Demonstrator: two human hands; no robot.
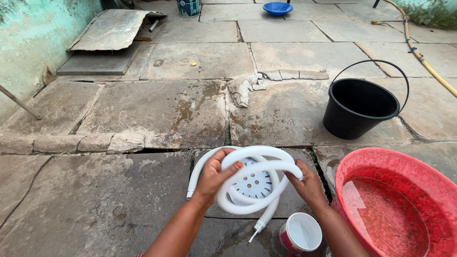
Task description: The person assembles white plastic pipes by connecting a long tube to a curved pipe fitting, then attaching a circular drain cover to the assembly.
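Both hands are closed on a white hose (257, 166) that is wound into a loose coil and held up over the stone floor (157, 109), near its front edge. The left hand (213, 178) grips the left side of the coil with the fingers curled over the top loop and the thumb across the front; the right hand (308, 183) holds the right side, fingers wrapped behind the loops. Holding it on opposite sides like this seems to keep the springy loops from opening out. Seen through the middle of the coil is a round white perforated disc (252, 183) — whether it rests against the hose or lies further back cannot be told. One ribbed end of the hose hangs down below the coil and finishes in a thin nozzle (257, 232) pointing at the floor; the other end sticks out at the lower left.

Just below the right wrist stands a small cup (301, 233), white inside with a red outside. At the front right corner is a large red tub (395, 200) with water in it, close to the right forearm. Behind it, well apart from the hands, a black bucket (359, 107) stands upright with its handle raised. A yellow hose (423, 59) runs along the far right edge, and a blue bowl (277, 8) sits at the far edge — the floor between is wet in patches.
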